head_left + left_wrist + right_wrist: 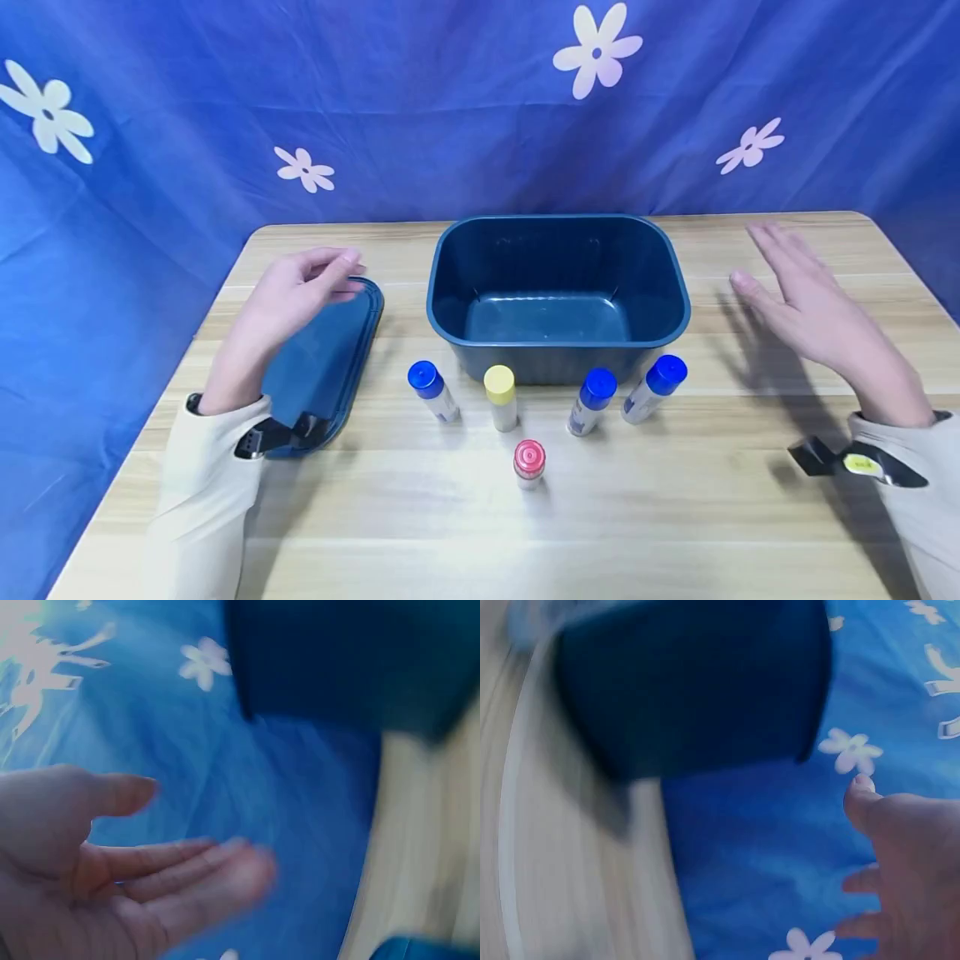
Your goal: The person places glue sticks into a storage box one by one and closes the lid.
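A dark blue bin stands upright at the back middle of the table, its inside bare. In front of it stand several small whitish tubes with coloured caps: blue-capped tubes on both sides, a yellow-capped tube and a red-capped tube nearest me. My left hand, fingers loosely bent and holding nothing, hovers over the dark blue lid at the left. To the right of the bin, my right hand is held above the table with fingers extended and thumb apart, gripping nothing.
The wooden table ends at its back edge against a blue cloth with white flowers, which also hangs along the left and right. The bin's side wall fills the upper part of the left wrist view.
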Tool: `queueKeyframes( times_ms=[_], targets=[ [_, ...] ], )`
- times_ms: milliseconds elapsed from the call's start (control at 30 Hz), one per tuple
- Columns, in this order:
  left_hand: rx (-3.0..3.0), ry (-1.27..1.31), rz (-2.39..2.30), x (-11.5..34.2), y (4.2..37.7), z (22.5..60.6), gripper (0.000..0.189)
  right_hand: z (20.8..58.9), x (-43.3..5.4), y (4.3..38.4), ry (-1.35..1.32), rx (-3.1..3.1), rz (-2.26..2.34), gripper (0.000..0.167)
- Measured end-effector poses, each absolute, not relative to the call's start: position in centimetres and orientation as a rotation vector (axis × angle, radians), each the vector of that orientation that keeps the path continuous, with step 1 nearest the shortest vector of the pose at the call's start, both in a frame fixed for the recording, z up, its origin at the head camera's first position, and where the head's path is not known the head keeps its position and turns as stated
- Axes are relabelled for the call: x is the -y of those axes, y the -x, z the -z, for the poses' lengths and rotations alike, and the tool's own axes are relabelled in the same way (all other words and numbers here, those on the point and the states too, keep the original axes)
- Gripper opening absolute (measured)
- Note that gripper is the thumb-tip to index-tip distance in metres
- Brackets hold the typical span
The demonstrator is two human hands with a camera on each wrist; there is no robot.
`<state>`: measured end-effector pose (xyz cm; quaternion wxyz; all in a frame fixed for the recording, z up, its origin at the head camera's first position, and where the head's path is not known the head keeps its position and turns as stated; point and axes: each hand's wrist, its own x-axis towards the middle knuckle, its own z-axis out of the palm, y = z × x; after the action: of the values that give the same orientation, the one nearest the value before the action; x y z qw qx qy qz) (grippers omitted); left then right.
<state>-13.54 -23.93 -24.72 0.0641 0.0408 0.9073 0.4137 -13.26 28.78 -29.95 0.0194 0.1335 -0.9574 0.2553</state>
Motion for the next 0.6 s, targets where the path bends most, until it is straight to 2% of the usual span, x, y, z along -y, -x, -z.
queueKeyframes(
  times_ms=[133,267,400,600],
  targets=[
    [-2.273,-0.162,-1.779,22.6,13.9,24.9,0.034,29.7,-28.5,11.4,-0.626,2.888,-1.039,0.052],
    [-1.906,-0.213,-1.966,21.4,14.5,26.0,0.013,29.5,-28.1,9.6,-0.718,2.867,-1.224,0.043],
    [-1.659,-0.187,-2.020,21.0,14.9,27.2,0.019,29.5,-27.1,8.8,-0.865,2.757,-1.355,0.037],
    [-1.488,-0.155,-2.046,20.6,15.2,28.1,0.024,29.6,-25.4,8.1,-0.919,2.671,-1.370,0.045]
  ],
)
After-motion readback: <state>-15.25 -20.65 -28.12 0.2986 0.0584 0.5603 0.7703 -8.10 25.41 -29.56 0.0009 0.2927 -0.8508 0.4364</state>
